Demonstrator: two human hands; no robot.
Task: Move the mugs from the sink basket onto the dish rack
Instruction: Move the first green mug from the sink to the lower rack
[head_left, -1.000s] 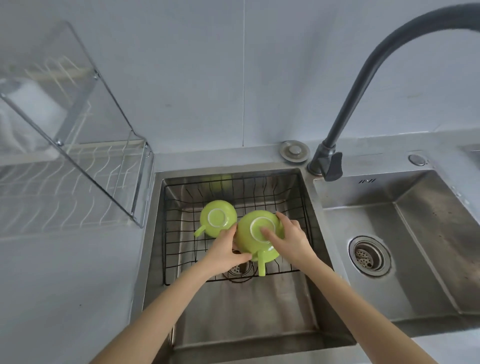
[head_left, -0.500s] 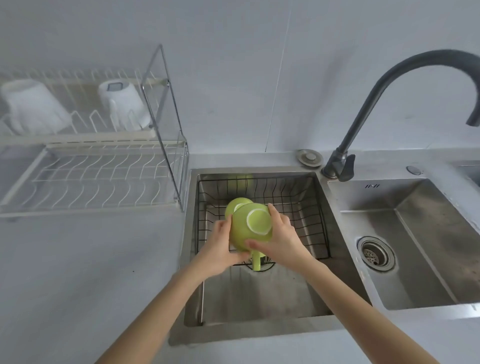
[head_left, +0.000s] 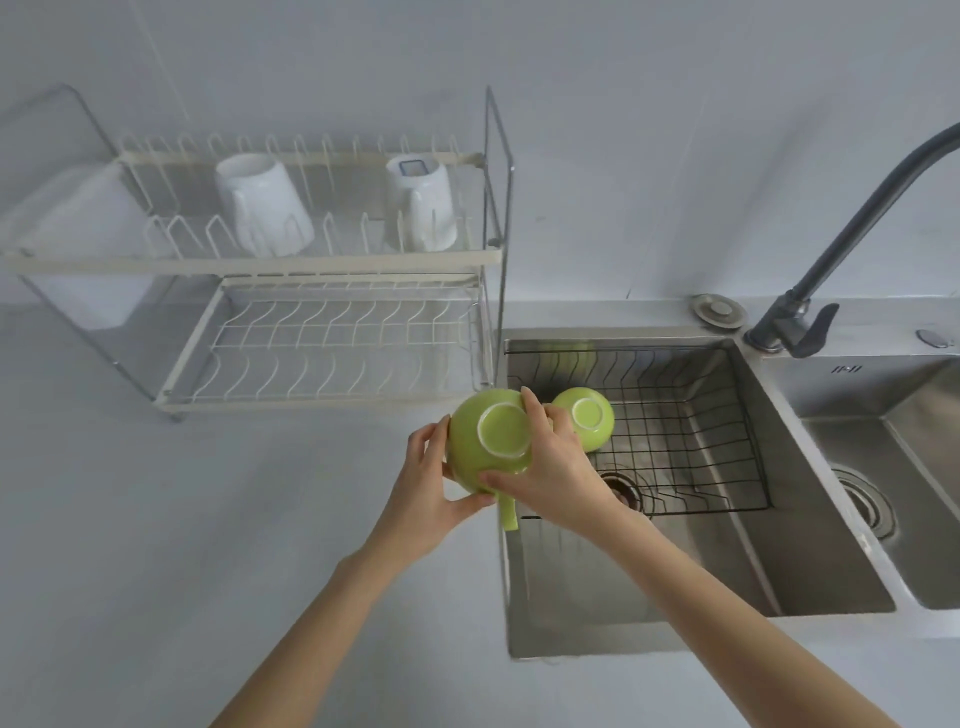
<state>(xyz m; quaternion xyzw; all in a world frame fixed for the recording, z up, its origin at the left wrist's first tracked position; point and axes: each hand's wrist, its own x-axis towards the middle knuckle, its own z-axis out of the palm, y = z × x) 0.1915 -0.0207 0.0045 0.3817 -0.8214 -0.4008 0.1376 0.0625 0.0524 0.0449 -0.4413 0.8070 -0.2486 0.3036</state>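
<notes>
Green mug (head_left: 488, 441) clamped upside down between left hand (head_left: 426, 493) and right hand (head_left: 550, 467), over the sink's left rim, handle toward the wearer, dish rack (head_left: 332, 260) up-left, nearer the left hand.

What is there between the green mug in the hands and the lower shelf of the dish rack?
In the head view only bare grey countertop separates the held green mug from the lower shelf.
</notes>
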